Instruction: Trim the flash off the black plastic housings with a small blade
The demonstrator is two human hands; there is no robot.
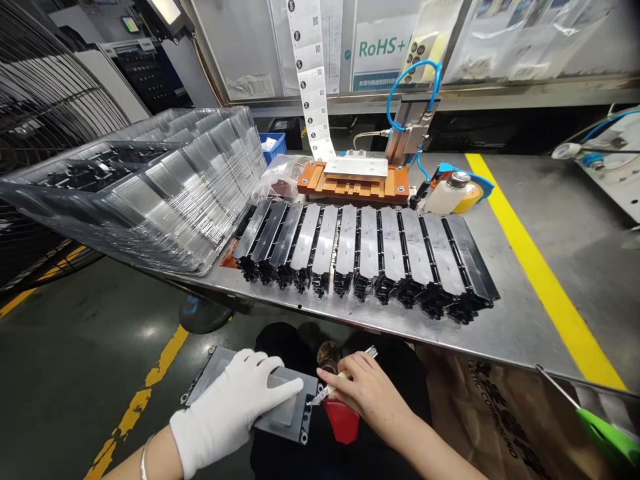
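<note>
Grey plate (283,419) lies flat on the lap, nearer than the surface (525,320) edge, long axis running L-R btwn both hands. Left hand (235,407), gloved, is spread on top, fingers (280,387) straight, pressing down w/o gripping. Right hand (367,393), bare, has fingers (345,373) pinched shut round a slim metal tool (325,392). Tool tip touches the plate's right end, just past the left fingertips. Red cup (343,420) sits directly under the right fingers. Row of black parts (365,253) lies well beyond.
</note>
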